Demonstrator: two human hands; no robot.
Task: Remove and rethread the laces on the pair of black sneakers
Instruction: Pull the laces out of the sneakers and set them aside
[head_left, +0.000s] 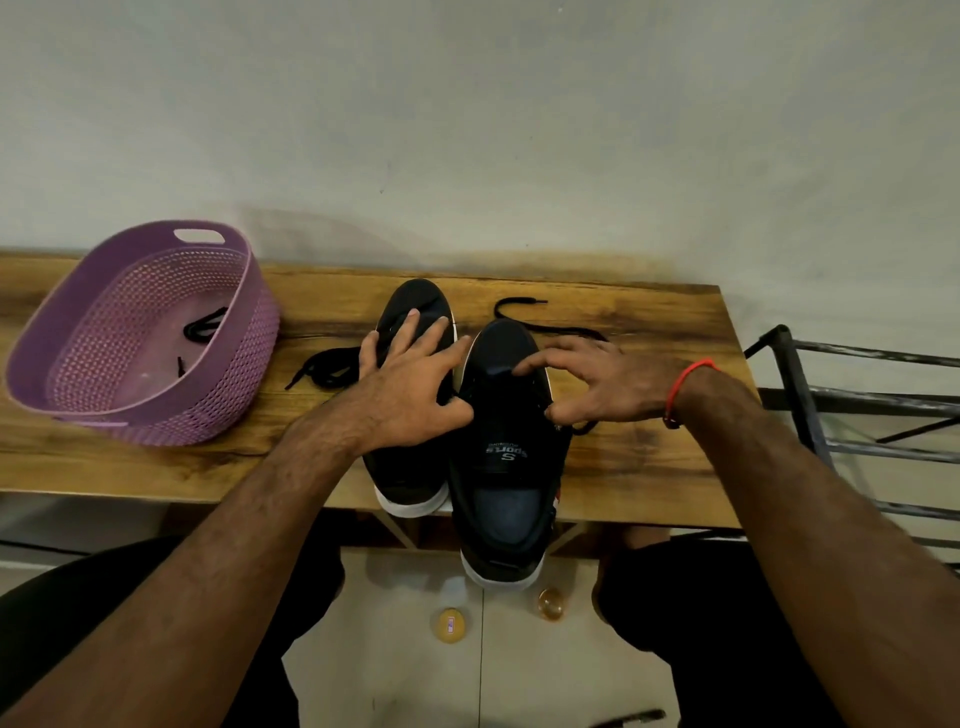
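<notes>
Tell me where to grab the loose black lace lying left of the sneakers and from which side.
Pinch the loose black lace at its free tip, which points toward the near left, away from the bunched loops beside the left sneaker. Come from above on the basket side: the left hand lies spread over the shoe on the other side, and the tip lies flat on bare table.

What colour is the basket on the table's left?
Purple, a perforated basket; clearest in the head view.

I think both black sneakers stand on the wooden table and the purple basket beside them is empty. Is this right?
Not quite. The purple basket is not empty: the head view shows a black lace lying inside it. The rest holds: both black sneakers stand on the wooden table.
</notes>
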